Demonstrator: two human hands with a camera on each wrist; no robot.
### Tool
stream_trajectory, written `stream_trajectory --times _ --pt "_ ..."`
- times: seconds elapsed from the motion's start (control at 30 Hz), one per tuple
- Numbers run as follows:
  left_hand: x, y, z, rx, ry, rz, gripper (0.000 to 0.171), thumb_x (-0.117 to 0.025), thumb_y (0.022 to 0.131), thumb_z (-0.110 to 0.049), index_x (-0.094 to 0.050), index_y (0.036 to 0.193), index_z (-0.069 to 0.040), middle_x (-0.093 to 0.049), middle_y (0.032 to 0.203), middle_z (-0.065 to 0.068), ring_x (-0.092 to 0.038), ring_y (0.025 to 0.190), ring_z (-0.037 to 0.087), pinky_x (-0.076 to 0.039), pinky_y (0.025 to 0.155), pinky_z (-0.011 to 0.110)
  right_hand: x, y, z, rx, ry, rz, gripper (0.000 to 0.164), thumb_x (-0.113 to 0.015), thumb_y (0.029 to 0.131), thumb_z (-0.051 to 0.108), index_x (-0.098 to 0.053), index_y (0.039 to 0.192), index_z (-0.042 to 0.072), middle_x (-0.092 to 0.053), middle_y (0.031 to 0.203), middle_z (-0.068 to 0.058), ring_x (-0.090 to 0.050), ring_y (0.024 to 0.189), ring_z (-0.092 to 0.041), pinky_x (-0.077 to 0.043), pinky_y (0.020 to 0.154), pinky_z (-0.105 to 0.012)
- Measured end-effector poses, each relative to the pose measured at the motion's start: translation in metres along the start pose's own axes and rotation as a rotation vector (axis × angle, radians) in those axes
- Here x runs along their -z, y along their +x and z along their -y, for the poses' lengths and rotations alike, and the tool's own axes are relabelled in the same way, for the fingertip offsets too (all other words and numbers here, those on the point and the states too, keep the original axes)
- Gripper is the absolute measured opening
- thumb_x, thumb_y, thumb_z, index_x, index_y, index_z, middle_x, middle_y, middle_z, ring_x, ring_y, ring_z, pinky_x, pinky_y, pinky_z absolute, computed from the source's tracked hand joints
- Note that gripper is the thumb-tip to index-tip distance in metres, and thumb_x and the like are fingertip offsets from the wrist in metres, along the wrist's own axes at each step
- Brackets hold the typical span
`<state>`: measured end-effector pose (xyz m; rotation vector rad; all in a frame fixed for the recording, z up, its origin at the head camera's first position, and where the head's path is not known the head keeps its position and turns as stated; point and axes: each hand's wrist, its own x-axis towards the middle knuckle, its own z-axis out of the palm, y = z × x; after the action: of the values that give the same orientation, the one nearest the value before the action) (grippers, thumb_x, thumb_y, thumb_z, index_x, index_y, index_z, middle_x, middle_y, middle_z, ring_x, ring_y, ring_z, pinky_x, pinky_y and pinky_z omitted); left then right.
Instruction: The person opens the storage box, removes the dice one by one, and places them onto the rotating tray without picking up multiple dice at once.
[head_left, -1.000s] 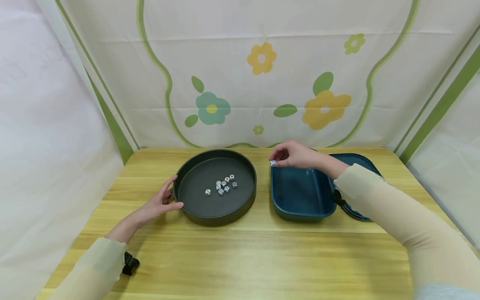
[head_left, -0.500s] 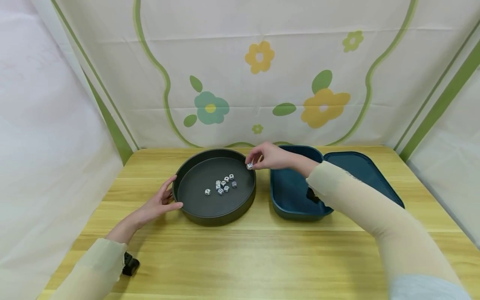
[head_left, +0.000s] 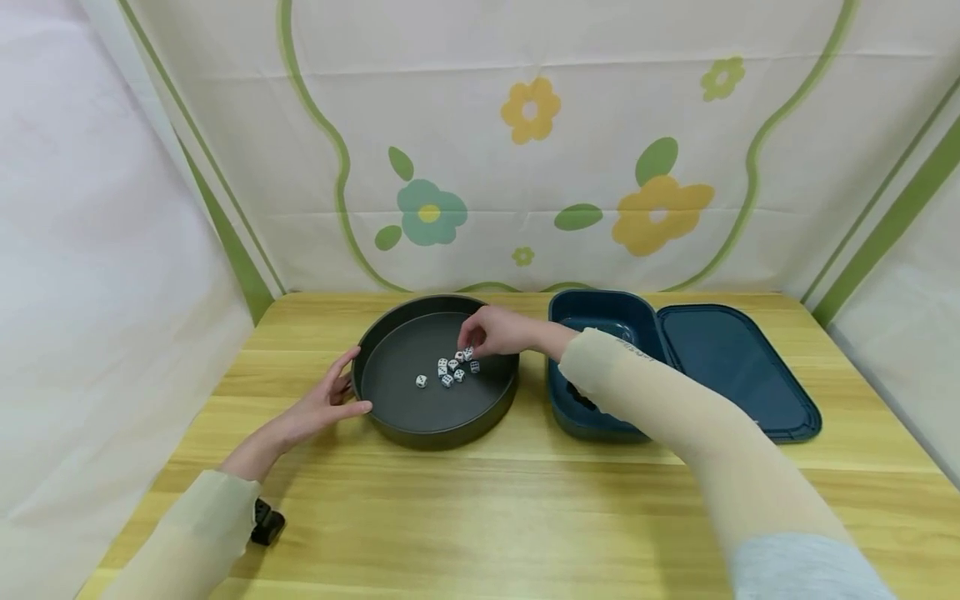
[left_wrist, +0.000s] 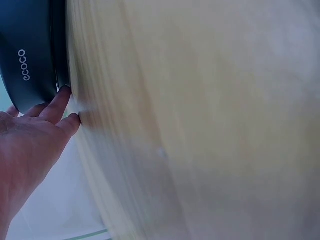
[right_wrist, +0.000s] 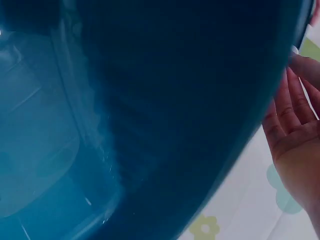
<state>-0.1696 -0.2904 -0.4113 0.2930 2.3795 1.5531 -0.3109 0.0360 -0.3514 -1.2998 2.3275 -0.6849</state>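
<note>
My left hand [head_left: 318, 408] rests against the left side of a round dark pan [head_left: 390, 421], thumb and index fingertip at its rim, fingers fairly straight. In the left wrist view these fingers [left_wrist: 57, 107] touch the pan's outer wall, which is lettered "ecoco". Over the right part of the pan, my right hand [head_left: 498, 331] has its thumb and fingers curled together, pinching a die [right_wrist: 295, 50] that shows as a white spot at the fingertips. Several white dice [head_left: 453, 365] lie clustered on the pan floor beneath it. A single die [head_left: 421, 382] sits apart to the left.
A deep blue rectangular container [head_left: 592, 429] stands right of the pan, with my right forearm crossing above it. Beside it lies a flat blue lid [head_left: 738, 367]. A white floral cloth [head_left: 480, 167] hangs behind the wooden table [head_left: 480, 517].
My right hand has moved left with the die, from over the blue container across the pan's rim and down to the dice. The left hand stays at the pan.
</note>
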Motion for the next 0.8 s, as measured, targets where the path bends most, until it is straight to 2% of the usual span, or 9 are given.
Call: stream_trajectory --times 0.3,0.57,0.8 --pt "0.001 0.001 0.000 -0.009 -0.012 0.007 0.091 -0.064 0.096 -0.016 0.002 0.157 -0.020 -0.018 0.153 0.033 -0.020 0.140 0.047 -0.023 0.107 0.061 -0.002 0.008 -0.002 -0.019 0.023 0.020 0.015 -0.068 0.089 0.002 -0.072 0.103 0.003 -0.069 0.099 -0.006 -0.061 0.083 -0.013 -0.050 0.074 -0.026" --pt "0.003 -0.002 0.000 0.012 0.007 0.007 0.092 -0.065 0.095 -0.018 0.002 0.157 -0.022 -0.016 0.153 0.033 -0.017 0.140 0.048 -0.022 0.107 0.062 0.005 -0.008 0.001 -0.018 0.073 -0.003 0.019 -0.070 0.088 0.002 -0.070 0.107 0.000 -0.068 0.104 -0.009 -0.063 0.088 -0.013 -0.050 0.079 -0.027" --pt "0.007 -0.004 0.003 0.022 0.017 -0.004 0.092 -0.065 0.095 -0.019 0.003 0.157 -0.023 -0.015 0.153 0.035 -0.017 0.139 0.050 -0.023 0.106 0.063 0.013 -0.032 0.003 0.016 0.122 -0.027 0.018 -0.070 0.088 0.003 -0.071 0.106 0.001 -0.069 0.103 -0.010 -0.063 0.089 -0.012 -0.051 0.077 -0.028"
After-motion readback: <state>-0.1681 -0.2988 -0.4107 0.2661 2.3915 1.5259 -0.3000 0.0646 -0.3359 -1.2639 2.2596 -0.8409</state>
